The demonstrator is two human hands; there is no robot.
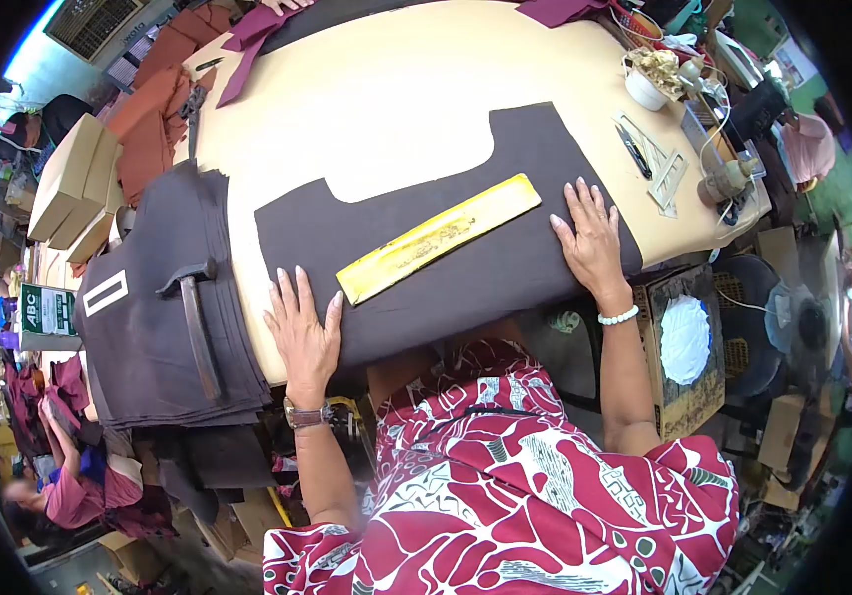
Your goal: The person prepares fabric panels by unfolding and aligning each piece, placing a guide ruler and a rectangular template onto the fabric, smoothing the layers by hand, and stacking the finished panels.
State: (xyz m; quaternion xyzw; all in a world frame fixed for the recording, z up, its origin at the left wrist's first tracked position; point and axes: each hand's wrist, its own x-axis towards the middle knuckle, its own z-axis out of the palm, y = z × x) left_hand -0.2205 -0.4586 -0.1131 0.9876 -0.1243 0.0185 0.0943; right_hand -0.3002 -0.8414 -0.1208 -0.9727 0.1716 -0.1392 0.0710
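A dark cut fabric piece point(426, 228) lies flat along the near edge of the cream table point(366, 109). Across its middle, at a slant, rests a yellow bar point(441, 238) with worn, dark marks. My left hand point(304, 327) lies flat at the fabric's left part, fingers spread, just left of the bar's lower end. My right hand point(589, 236) is flat on the fabric's right part, fingers apart, right of the bar's upper end. Neither hand holds anything.
Left, a stack of dark fabric point(163, 327) carries a hammer point(198, 327) and a white rectangular frame point(106, 294). Rulers point(666, 178), a pen point(633, 151) and a white bowl point(646, 87) are at the right. Another person's hand point(285, 4) shows at the top.
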